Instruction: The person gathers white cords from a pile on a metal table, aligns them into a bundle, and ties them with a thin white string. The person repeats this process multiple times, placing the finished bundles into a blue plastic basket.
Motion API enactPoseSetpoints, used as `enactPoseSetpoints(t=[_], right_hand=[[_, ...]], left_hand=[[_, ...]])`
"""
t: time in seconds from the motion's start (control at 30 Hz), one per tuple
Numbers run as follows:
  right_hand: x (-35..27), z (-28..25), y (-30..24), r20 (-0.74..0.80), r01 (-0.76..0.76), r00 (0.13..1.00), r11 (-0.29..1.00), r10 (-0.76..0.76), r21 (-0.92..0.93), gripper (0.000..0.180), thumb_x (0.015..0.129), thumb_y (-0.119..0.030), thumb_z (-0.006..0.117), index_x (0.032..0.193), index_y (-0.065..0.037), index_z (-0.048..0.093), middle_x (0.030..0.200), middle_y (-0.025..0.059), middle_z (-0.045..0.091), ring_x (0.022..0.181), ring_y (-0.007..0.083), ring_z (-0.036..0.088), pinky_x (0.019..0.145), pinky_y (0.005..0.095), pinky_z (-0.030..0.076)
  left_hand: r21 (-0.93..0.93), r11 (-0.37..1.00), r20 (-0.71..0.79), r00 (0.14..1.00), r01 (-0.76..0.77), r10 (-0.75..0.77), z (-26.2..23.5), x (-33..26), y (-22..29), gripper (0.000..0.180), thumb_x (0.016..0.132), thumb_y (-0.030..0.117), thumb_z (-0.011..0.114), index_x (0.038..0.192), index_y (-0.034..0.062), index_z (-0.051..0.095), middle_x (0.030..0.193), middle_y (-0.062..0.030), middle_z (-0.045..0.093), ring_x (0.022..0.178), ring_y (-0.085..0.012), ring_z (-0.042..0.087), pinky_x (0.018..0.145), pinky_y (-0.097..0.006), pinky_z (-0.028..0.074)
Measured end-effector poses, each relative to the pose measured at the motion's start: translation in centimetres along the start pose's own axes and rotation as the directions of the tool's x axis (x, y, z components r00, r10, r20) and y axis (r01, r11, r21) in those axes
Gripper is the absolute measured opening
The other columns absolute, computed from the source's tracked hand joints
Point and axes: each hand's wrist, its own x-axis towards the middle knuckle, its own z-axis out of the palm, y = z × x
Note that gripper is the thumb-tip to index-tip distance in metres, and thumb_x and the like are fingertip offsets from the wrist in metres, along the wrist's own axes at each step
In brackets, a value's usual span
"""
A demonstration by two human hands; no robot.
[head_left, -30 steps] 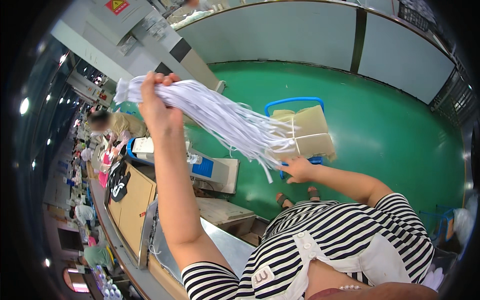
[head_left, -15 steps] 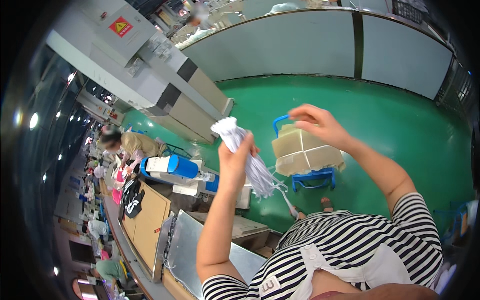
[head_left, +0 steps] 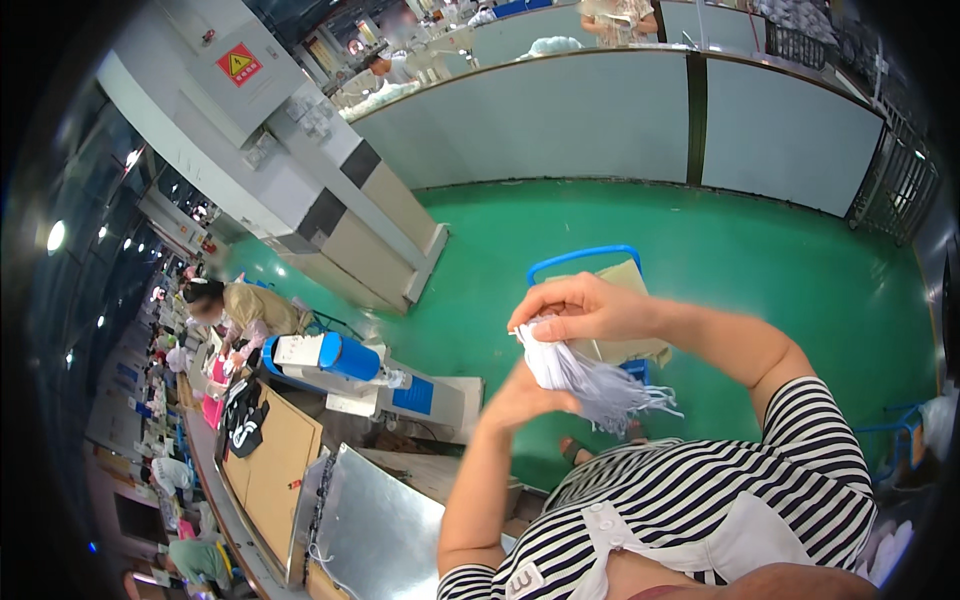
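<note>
A bundle of thin white cords [head_left: 590,385] hangs in front of my body, its gathered end at the upper left and its loose strands trailing to the lower right. My left hand [head_left: 525,398] is closed around the bundle from the left side, its fingers mostly behind the cords. At the gathered top end, my right hand [head_left: 585,308] curls over with thumb and fingers closed on the cord ends. Just what the right fingertips pinch is partly hidden.
Behind my hands stands a blue-framed seat [head_left: 585,256] with a beige cover. To the left are a blue and white machine [head_left: 345,355], a metal-topped table [head_left: 385,505] and a brown board [head_left: 275,440]. A pillar [head_left: 350,210] and a grey partition [head_left: 540,120] stand farther off. A co-worker [head_left: 255,308] bends over the bench.
My right hand has come left and down from open air onto the bundle's top end. The bundle and my left hand have shifted right and lower. A person now shows beyond the partition.
</note>
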Motion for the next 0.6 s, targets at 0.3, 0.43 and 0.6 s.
enactPoseSetpoints(t=[0.3, 0.43, 0.6], right_hand=[[-4.1, -1.3, 2.0, -0.189, 0.057, 0.961, 0.812, -0.202, -0.580, 0.020, 0.085, -0.009, 0.057, 0.103, -0.002, 0.061, 0.092, 0.0074, 0.061, 0.083, 0.0164, 0.059, 0.072, 0.0273, 0.050], [-4.7, -0.1, 5.0, 0.008, 0.184, 0.942, 0.496, -0.335, -0.849, 0.017, 0.079, -0.006, 0.057, 0.094, -0.002, 0.064, 0.091, 0.0076, 0.061, 0.081, 0.0219, 0.060, 0.070, 0.0305, 0.050], [-6.0, 0.4, 5.8, 0.065, 0.212, 0.962, 0.576, -0.264, -0.790, 0.016, 0.073, -0.009, 0.057, 0.087, -0.004, 0.061, 0.080, 0.0075, 0.057, 0.071, 0.0228, 0.060, 0.061, 0.0328, 0.050]], left_hand=[[-0.648, 0.751, -0.142, 0.949, 0.125, -0.281, 4.7, -0.6, -2.8, 0.014, 0.079, 0.010, 0.063, 0.083, 0.0030, 0.051, 0.060, -0.0024, 0.048, 0.051, -0.0128, 0.044, 0.055, -0.028, 0.041], [-0.345, 0.903, -0.266, 0.896, 0.255, -0.355, 6.7, -0.7, -2.0, 0.012, 0.079, 0.011, 0.063, 0.078, 0.0032, 0.053, 0.061, -0.0022, 0.050, 0.052, -0.0118, 0.047, 0.049, -0.026, 0.038], [-0.080, 0.902, -0.203, 0.879, 0.425, -0.432, 7.1, -1.5, -3.7, 0.011, 0.078, 0.010, 0.063, 0.078, 0.0029, 0.054, 0.062, -0.0020, 0.051, 0.052, -0.0102, 0.047, 0.048, -0.025, 0.038]])
